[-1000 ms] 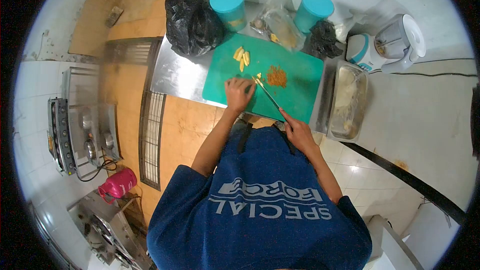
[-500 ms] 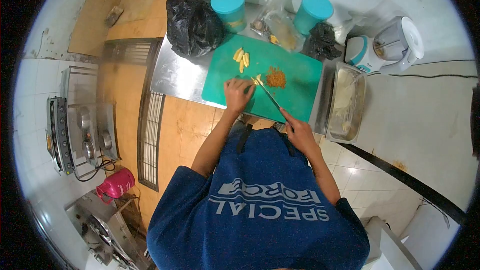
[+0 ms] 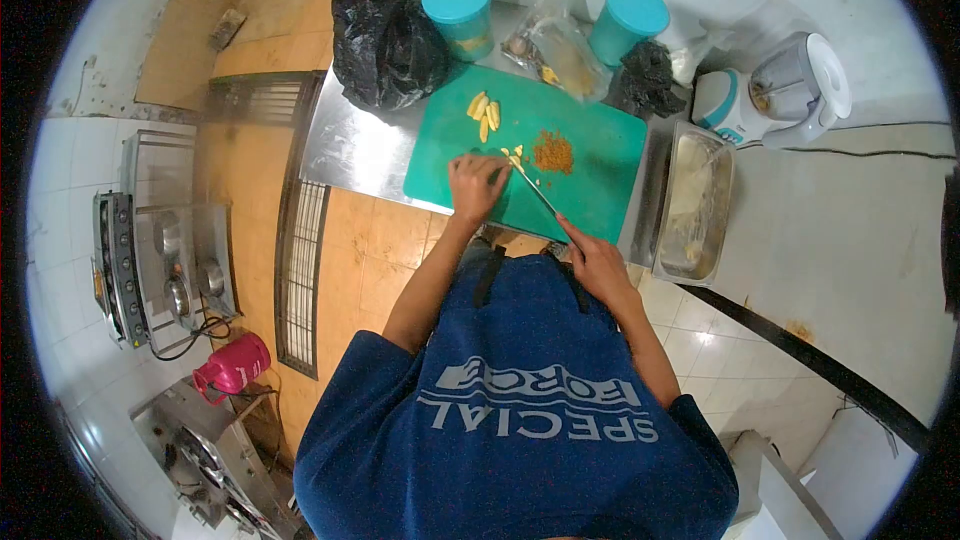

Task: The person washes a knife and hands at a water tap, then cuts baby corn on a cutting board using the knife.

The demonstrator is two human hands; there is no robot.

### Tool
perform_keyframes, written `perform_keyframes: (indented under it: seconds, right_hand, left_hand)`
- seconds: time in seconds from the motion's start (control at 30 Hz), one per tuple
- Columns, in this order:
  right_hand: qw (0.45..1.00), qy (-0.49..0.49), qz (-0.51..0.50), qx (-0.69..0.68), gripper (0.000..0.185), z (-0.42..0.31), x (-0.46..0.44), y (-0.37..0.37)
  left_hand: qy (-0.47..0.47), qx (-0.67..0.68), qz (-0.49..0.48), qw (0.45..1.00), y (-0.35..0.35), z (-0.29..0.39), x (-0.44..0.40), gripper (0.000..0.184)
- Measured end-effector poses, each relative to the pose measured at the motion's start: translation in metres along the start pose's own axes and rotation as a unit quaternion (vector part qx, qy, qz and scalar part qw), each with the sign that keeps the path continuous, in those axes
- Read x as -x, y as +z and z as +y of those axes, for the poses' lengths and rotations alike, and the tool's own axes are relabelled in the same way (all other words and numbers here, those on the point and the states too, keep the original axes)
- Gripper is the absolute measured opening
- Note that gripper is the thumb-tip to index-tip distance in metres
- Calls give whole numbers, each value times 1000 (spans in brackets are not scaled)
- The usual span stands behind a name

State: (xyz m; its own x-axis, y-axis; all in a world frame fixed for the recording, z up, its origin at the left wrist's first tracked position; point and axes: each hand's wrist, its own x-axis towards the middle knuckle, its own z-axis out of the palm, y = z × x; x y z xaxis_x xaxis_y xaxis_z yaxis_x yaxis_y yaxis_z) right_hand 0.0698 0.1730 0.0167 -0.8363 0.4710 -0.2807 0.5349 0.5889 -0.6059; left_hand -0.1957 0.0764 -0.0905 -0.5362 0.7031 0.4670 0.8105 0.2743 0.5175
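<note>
The right hand (image 3: pixel 597 265) is wrapped around the handle of the knife (image 3: pixel 540 198), its blade slanting far-left across the green cutting board (image 3: pixel 440 165) to the small yellow pieces (image 3: pixel 516 156) near the middle. The left hand (image 3: pixel 478 187) curls just left of them; whether its fingertips pinch one, I cannot tell. The knife looks light and stiff, best held by its handle. The pieces are probably firm, light and perhaps slippery when cut, best steadied from the left with fingertips tucked back.
</note>
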Motion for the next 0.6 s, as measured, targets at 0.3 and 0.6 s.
perform_keyframes:
  seconds: [0.3, 0.6]
  right_hand:
    - [997, 67, -42, -21, 57, -19, 9, -35]
    - [999, 29, -18, -31, 58, -13, -2, -16]
  left_hand:
    - [-4, 11, -5, 1000, -1, 0, -2, 10]
    - [-5, 23, 0, 1000, -2, 0, 0, 8]
